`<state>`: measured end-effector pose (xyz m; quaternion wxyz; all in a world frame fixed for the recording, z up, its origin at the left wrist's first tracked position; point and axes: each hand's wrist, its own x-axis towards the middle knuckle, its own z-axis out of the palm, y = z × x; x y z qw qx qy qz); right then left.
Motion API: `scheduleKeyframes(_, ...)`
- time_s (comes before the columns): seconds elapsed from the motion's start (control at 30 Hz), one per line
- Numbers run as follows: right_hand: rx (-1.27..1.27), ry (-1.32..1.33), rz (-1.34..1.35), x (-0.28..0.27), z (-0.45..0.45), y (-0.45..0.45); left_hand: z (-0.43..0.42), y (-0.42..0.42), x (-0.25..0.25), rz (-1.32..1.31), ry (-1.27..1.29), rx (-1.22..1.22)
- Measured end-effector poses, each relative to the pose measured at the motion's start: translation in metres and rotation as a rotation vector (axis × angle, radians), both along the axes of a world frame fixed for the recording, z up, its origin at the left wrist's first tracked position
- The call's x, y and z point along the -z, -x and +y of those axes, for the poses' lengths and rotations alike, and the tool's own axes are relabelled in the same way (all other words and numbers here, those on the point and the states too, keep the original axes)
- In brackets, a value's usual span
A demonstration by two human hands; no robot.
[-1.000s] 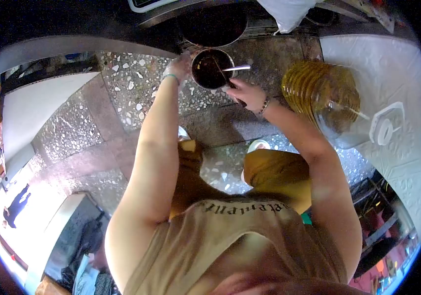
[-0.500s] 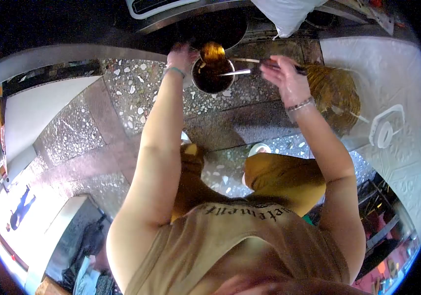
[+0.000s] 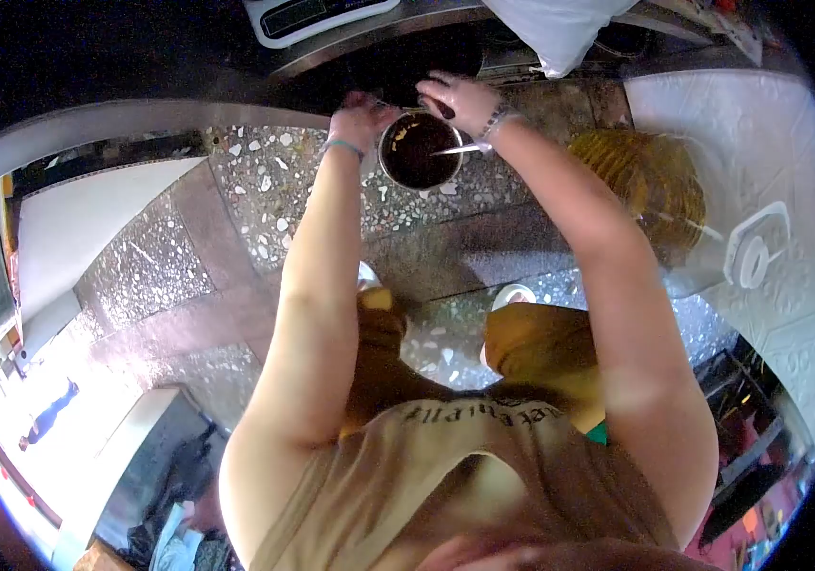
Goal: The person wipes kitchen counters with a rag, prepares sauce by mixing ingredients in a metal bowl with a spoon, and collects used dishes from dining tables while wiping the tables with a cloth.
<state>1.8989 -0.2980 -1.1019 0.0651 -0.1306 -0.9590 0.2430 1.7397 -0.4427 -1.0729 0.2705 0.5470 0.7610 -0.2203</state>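
A round metal pot [image 3: 419, 169] with dark contents and some yellow bits stands at the upper middle. A shiny metal handle [image 3: 460, 149] sticks out of it to the right. At the pot's upper left, my left hand [image 3: 362, 121] is closed at its rim; the fingertips are partly hidden in shadow. My right hand [image 3: 462, 101], above and right of the pot, is wrapped round a dark handle [image 3: 439, 106]. The far end of that tool is lost in the dark large vessel [image 3: 398, 71] beyond the pot.
A large clear bottle of yellow oil [image 3: 650, 190] lies to the right near a white textured sheet [image 3: 769, 124]. A white scale [image 3: 317, 16] and a white bag [image 3: 559, 29] are at the top. Far left, a person [image 3: 50, 416] is outside.
My right hand went right with a dark-handled ladle of brown liquid over the pot, then back left and up beyond it. The ladle's bowl is no longer visible.
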Motion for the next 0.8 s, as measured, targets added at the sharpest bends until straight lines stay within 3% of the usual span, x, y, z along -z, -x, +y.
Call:
scheduleKeyframes(0.07,0.007,0.084,0.019,-0.018,-0.012,-0.006,0.0,0.001,0.002,-0.072,0.019,-0.119)
scheduleKeyframes(0.13,0.06,0.127,0.004,-0.033,-0.024,-0.006,-0.007,0.003,0.014,0.078,-0.025,0.153)
scheduleKeyframes(0.17,0.06,0.126,0.005,-0.04,-0.026,-0.006,-0.007,0.004,0.017,0.079,-0.025,0.154)
scheduleKeyframes(0.23,0.317,0.504,0.044,-0.054,-0.027,-0.006,-0.006,0.003,0.015,0.081,0.027,0.181)
scheduleKeyframes(0.27,0.406,0.533,0.179,-0.049,-0.026,-0.003,-0.005,0.003,0.014,0.081,0.026,0.181)
scheduleKeyframes(0.3,0.618,0.535,-0.057,-0.068,-0.025,0.001,-0.005,0.004,0.012,0.088,0.03,0.199)
scheduleKeyframes(0.33,0.748,0.605,-0.041,-0.044,-0.018,0.005,-0.006,0.005,0.011,0.094,0.038,0.218)
scheduleKeyframes(0.43,0.865,0.709,-0.029,-0.06,-0.013,0.0,-0.007,0.002,0.009,0.105,0.056,0.277)
scheduleKeyframes(0.5,0.933,1.173,0.164,-0.022,0.005,0.003,-0.01,0.002,0.011,0.101,0.067,0.268)
scheduleKeyframes(0.6,0.832,1.08,0.162,-0.062,0.003,-0.012,-0.022,0.018,0.059,-0.007,-0.07,0.119)
scheduleKeyframes(0.63,0.821,1.098,0.208,-0.078,0.0,-0.016,-0.028,0.034,0.1,-0.168,-0.285,0.024)
scheduleKeyframes(0.7,0.854,1.036,0.21,-0.07,0.005,-0.028,-0.04,0.071,0.207,-1.091,-0.975,-0.029)
scheduleKeyframes(0.77,0.771,1.083,0.295,-0.093,0.003,-0.041,-0.039,0.072,0.201,-0.885,-0.856,-0.161)
scheduleKeyframes(0.8,0.825,1.178,0.345,-0.129,-0.008,-0.042,-0.04,0.072,0.199,-0.783,-0.791,-0.226)
